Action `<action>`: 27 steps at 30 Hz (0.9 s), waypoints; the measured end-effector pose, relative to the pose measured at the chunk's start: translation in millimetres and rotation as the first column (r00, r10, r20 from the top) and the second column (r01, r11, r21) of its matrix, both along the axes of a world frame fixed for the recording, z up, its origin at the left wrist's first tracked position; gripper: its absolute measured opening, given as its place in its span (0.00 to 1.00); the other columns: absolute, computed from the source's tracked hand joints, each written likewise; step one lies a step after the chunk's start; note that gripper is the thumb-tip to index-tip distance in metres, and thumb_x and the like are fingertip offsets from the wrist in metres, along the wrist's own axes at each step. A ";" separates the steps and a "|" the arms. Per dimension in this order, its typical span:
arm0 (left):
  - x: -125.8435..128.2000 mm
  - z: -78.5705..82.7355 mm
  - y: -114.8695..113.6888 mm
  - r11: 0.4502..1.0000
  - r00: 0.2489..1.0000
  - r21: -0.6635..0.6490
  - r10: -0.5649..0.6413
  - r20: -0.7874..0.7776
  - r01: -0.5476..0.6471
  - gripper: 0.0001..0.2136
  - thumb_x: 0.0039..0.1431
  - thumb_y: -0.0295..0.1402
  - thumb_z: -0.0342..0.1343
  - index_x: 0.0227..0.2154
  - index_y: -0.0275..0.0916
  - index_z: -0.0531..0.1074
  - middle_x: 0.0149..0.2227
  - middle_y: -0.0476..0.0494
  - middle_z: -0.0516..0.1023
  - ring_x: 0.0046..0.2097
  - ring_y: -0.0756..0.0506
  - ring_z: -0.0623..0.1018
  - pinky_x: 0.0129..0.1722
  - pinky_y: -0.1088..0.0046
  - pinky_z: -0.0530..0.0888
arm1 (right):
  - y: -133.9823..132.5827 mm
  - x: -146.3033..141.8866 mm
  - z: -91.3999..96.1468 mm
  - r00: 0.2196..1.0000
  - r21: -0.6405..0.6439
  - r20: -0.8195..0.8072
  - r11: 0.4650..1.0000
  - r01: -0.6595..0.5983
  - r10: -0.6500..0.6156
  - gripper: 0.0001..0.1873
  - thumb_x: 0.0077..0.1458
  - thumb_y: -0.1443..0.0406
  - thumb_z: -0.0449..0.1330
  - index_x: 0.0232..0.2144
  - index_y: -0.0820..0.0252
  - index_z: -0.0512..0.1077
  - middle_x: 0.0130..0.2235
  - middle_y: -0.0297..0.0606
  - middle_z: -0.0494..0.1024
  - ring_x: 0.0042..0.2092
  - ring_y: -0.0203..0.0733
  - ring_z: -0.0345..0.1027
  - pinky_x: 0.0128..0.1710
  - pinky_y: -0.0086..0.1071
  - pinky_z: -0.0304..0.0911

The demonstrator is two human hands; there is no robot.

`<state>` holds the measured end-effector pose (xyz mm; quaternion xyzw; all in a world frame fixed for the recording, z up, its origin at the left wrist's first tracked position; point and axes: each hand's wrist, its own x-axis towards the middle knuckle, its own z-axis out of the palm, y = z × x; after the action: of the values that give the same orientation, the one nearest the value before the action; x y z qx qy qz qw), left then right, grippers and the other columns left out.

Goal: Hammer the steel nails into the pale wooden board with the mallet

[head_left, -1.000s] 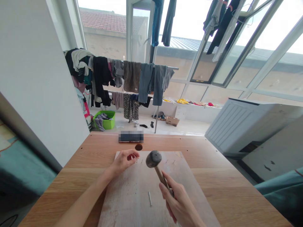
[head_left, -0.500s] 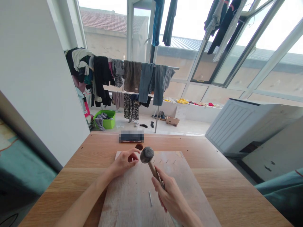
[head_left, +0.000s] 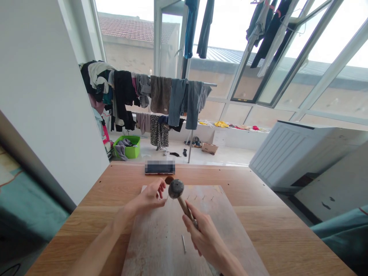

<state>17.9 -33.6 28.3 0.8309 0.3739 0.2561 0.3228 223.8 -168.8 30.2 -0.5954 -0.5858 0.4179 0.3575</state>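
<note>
My right hand [head_left: 204, 228] is wrapped round the wooden handle of a hammer [head_left: 176, 188], its dark, rounded head raised over the far part of a pale, worn board [head_left: 161, 249]. Beside the head, my left hand [head_left: 152, 195] has thumb and fingers parted around a thin nail [head_left: 167, 197], apparently without gripping it. Several thin nails stand in a row to the right of the hammer head, among them one upright nail [head_left: 204, 197]. A larger loose nail [head_left: 184, 243] lies flat on the board, left of my right hand.
The board rests on a wooden table [head_left: 273, 230] with a round hole [head_left: 169, 180] beyond the board. A dark flat object [head_left: 160, 168], partly blurred out, lies near the far edge. Behind stand a loaded clothes rack [head_left: 161, 94], a green basket [head_left: 133, 151] and a white appliance [head_left: 290, 149].
The thumb and fingers of my left hand have spread apart from their pinch, showing the thin nail. The hammer head has shifted slightly left.
</note>
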 end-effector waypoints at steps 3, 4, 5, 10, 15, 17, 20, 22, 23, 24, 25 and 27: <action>4.4 28.7 -21.1 0.987 0.974 0.085 -0.119 -0.192 0.138 0.07 0.51 0.28 0.58 0.33 0.40 0.68 0.38 0.50 0.71 0.36 0.48 0.74 0.35 0.74 0.70 | -1.6 10.0 -0.2 0.995 0.013 -0.054 0.996 0.084 -0.083 0.26 0.65 0.53 0.49 0.60 0.58 0.63 0.22 0.21 0.61 0.13 0.27 0.55 0.08 0.19 0.52; 10.5 36.6 -33.0 0.970 0.943 0.085 -0.197 -0.267 0.227 0.07 0.51 0.29 0.59 0.34 0.41 0.70 0.40 0.49 0.72 0.37 0.48 0.75 0.35 0.74 0.71 | -2.1 13.8 0.3 0.992 0.024 -0.061 0.994 0.108 -0.106 0.27 0.64 0.53 0.49 0.60 0.59 0.63 0.21 0.21 0.61 0.13 0.27 0.54 0.08 0.19 0.51; 18.8 42.1 -46.4 0.948 0.905 0.103 -0.251 -0.343 0.302 0.07 0.52 0.29 0.60 0.36 0.42 0.71 0.42 0.48 0.73 0.38 0.47 0.76 0.36 0.72 0.71 | -2.6 17.7 1.1 0.990 0.039 -0.060 0.991 0.126 -0.124 0.27 0.64 0.53 0.49 0.60 0.59 0.63 0.20 0.20 0.61 0.12 0.27 0.54 0.08 0.19 0.51; 65.4 33.8 -105.0 0.780 0.704 0.272 -0.282 -0.652 0.564 0.09 0.55 0.31 0.62 0.40 0.38 0.77 0.44 0.39 0.78 0.46 0.39 0.76 0.44 0.61 0.72 | -5.6 32.8 4.1 0.989 0.072 -0.038 0.986 0.147 -0.145 0.27 0.65 0.53 0.50 0.60 0.61 0.63 0.16 0.19 0.61 0.12 0.27 0.52 0.09 0.18 0.50; 69.2 19.2 -107.8 0.703 0.686 0.380 -0.210 -0.697 0.601 0.05 0.56 0.31 0.64 0.34 0.35 0.79 0.41 0.39 0.79 0.43 0.40 0.76 0.42 0.62 0.72 | -8.9 32.7 0.8 0.994 0.058 -0.012 0.992 0.112 -0.111 0.28 0.65 0.53 0.50 0.61 0.62 0.63 0.15 0.18 0.60 0.12 0.27 0.51 0.08 0.18 0.50; 59.7 18.7 -102.4 0.690 0.689 0.390 -0.219 -0.691 0.610 0.06 0.56 0.32 0.64 0.35 0.36 0.77 0.36 0.41 0.80 0.38 0.41 0.77 0.39 0.63 0.71 | -8.9 29.5 -0.3 0.994 0.043 -0.033 0.994 0.102 -0.101 0.28 0.65 0.52 0.50 0.60 0.61 0.63 0.18 0.20 0.62 0.12 0.26 0.53 0.08 0.18 0.50; 43.0 20.3 -98.2 0.694 0.700 0.403 -0.203 -0.685 0.596 0.09 0.55 0.28 0.63 0.39 0.36 0.74 0.34 0.43 0.79 0.35 0.42 0.77 0.37 0.64 0.71 | -7.5 24.1 -0.8 0.995 0.033 -0.044 0.995 0.091 -0.089 0.29 0.64 0.51 0.50 0.60 0.62 0.63 0.19 0.20 0.61 0.12 0.26 0.53 0.08 0.18 0.50; 32.9 21.1 -95.9 0.712 0.712 0.403 -0.194 -0.675 0.575 0.10 0.54 0.23 0.61 0.40 0.36 0.72 0.34 0.44 0.79 0.35 0.42 0.78 0.38 0.65 0.72 | -6.4 21.2 -0.7 0.996 0.033 -0.041 0.996 0.078 -0.077 0.29 0.65 0.51 0.50 0.60 0.63 0.63 0.18 0.19 0.59 0.12 0.26 0.52 0.08 0.17 0.49; 28.1 20.7 -93.4 0.736 0.738 0.397 -0.203 -0.644 0.549 0.10 0.53 0.21 0.60 0.39 0.37 0.72 0.34 0.44 0.78 0.35 0.42 0.78 0.38 0.66 0.72 | -6.0 20.0 -0.6 0.997 0.033 -0.043 0.997 0.073 -0.072 0.29 0.65 0.51 0.50 0.60 0.63 0.63 0.17 0.18 0.59 0.12 0.26 0.52 0.08 0.17 0.49; 23.4 19.6 -89.1 0.769 0.776 0.386 -0.217 -0.593 0.510 0.10 0.53 0.20 0.59 0.37 0.38 0.73 0.33 0.44 0.78 0.36 0.43 0.78 0.38 0.67 0.72 | -5.8 19.0 -0.4 0.997 0.032 -0.046 0.997 0.070 -0.068 0.29 0.65 0.51 0.50 0.60 0.62 0.63 0.18 0.19 0.59 0.12 0.26 0.53 0.08 0.17 0.49; 18.6 17.5 -82.8 0.804 0.819 0.373 -0.228 -0.527 0.464 0.09 0.53 0.19 0.58 0.35 0.38 0.73 0.33 0.45 0.78 0.36 0.44 0.78 0.38 0.69 0.72 | -5.7 18.2 -0.1 0.996 0.033 -0.051 0.997 0.069 -0.067 0.28 0.65 0.51 0.50 0.60 0.61 0.63 0.19 0.19 0.59 0.12 0.26 0.53 0.08 0.17 0.49; 8.5 10.4 -64.5 0.868 0.898 0.345 -0.217 -0.382 0.356 0.10 0.54 0.18 0.55 0.34 0.40 0.73 0.35 0.45 0.78 0.37 0.46 0.78 0.39 0.72 0.72 | -5.8 16.7 0.6 0.996 0.030 -0.061 0.998 0.059 -0.057 0.27 0.65 0.51 0.50 0.60 0.60 0.62 0.20 0.19 0.59 0.12 0.25 0.54 0.08 0.17 0.50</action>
<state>26.4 -98.1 38.7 0.9572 0.2317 0.1334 0.1104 240.5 -174.6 30.8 -0.5933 -0.5638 0.4157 0.3966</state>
